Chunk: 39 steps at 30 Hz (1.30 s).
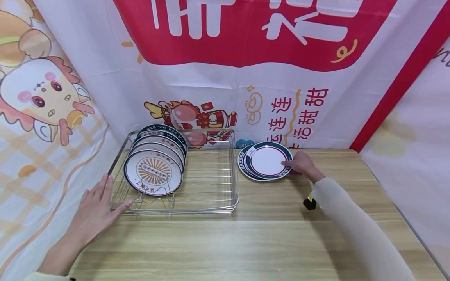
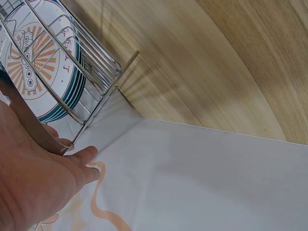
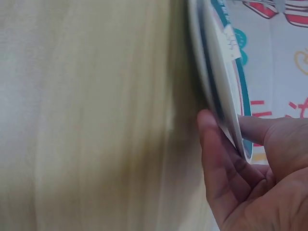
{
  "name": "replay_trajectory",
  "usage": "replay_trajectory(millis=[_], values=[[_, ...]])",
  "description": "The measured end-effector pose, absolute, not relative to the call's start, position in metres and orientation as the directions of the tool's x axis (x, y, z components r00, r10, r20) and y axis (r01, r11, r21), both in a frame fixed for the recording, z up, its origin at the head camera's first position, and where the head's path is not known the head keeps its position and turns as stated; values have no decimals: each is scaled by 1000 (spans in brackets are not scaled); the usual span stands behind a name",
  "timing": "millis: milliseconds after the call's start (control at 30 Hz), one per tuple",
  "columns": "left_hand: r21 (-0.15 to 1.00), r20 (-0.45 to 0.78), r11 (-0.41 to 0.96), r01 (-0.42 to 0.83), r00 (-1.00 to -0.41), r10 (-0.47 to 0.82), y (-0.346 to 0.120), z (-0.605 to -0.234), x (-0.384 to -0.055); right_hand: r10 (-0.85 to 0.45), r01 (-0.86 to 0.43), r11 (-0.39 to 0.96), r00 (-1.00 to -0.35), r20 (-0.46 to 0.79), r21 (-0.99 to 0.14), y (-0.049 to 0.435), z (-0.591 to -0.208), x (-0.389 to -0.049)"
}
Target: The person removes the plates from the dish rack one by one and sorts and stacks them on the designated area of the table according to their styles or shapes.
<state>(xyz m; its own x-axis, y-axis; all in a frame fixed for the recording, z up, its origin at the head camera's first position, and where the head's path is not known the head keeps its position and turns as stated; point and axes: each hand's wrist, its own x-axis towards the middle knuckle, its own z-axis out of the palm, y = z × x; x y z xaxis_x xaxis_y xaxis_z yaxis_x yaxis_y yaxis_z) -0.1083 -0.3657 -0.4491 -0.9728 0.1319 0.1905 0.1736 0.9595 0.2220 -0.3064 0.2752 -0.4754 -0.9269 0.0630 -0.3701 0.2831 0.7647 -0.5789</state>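
wood-grain table (image 1: 218, 249) | red-and-white backdrop (image 1: 242, 50), printed lettering | checked cartoon cloth (image 1: 45, 168), left side

I see an orange sunburst and dark red lettering on the white racked plate (image 1: 153, 173), while the held plate (image 1: 268, 160) is white with a deep green rim and a thin reddish ring. My feed also gives a silver rack (image 1: 204, 212), a tan wood-grain table (image 1: 218, 249) and red-and-white cloth (image 1: 197, 80).

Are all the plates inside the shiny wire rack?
No, the right hand pinches a green-rimmed plate outside the wire dish rack, over to its right.
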Motion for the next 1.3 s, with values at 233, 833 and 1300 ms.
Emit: replay_trajectory(millis=[233, 833, 1300], values=[[223, 194, 959, 175, -972, 132, -366, -449, -109, 78, 294, 795, -917, -391, -530, 264, -485, -308], [225, 208, 957, 181, -969, 134, -366, -449, -108, 36, 240, 847, -916, -399, -475, 251, -485, -303], [220, 212, 959, 177, -969, 130, -367, -451, -107, 36, 189, 903, -928, -371, -386, 251, -475, -298]])
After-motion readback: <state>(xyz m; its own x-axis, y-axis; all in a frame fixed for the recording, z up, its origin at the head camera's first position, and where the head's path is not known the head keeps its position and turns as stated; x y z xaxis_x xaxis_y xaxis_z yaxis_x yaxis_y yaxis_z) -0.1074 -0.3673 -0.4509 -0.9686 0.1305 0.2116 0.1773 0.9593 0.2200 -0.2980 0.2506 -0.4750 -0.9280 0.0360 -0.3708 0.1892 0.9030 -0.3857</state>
